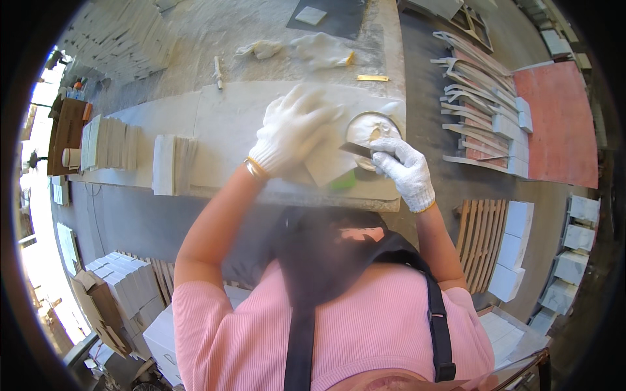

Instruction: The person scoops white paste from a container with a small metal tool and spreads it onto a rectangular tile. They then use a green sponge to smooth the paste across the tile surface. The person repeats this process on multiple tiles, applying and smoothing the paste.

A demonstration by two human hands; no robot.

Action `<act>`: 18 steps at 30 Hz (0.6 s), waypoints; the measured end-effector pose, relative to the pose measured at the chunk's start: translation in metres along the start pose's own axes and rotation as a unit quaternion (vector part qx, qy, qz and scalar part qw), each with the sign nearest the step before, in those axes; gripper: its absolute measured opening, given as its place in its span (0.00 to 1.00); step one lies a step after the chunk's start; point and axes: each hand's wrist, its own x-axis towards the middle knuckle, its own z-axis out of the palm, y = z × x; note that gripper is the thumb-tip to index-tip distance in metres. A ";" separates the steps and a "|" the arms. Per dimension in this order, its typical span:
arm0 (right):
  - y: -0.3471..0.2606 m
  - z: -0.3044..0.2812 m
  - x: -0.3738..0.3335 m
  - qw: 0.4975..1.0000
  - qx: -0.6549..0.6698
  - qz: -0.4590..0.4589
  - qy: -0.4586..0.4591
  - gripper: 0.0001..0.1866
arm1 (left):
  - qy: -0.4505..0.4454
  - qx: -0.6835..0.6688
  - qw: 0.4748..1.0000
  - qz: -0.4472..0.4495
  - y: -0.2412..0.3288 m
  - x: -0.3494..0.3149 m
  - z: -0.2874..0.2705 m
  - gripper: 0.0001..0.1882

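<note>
My right hand (405,168), in a white knit glove, grips a putty knife (356,150) with a dark flat blade. Its blade lies over the near rim of a round container of white paste (376,125). My left hand (293,130), gloved too, is held over the worktable with its fingers stretched out and slightly blurred. Beneath and beside that hand a pale tile (330,164) lies at an angle, partly hidden by the glove. A green piece (343,181) shows at the tile's near corner.
Loose white gloves (321,51), a yellow strip (372,78) and a white stick-like tool (218,73) lie farther back on the worktable (235,107). Upright tile stacks (171,164) stand at left. Curved pale strips (473,107) are stacked right of the table, with wooden pallets (479,244) nearer me.
</note>
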 end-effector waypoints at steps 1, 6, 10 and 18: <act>-0.001 0.002 0.005 0.999 -0.024 -0.024 -0.018 0.11 | 0.001 0.000 1.000 0.002 -0.001 0.002 0.001 0.22; -0.009 0.008 0.014 0.980 -0.133 -0.133 -0.066 0.12 | 0.011 0.017 1.000 0.000 0.000 0.001 0.004 0.21; -0.012 0.005 0.007 0.956 -0.217 -0.189 -0.059 0.13 | 0.021 0.014 1.000 -0.003 0.001 0.002 0.003 0.20; -0.017 0.002 0.000 0.944 -0.253 -0.200 -0.063 0.17 | 0.027 0.020 0.999 -0.004 0.004 0.003 0.002 0.19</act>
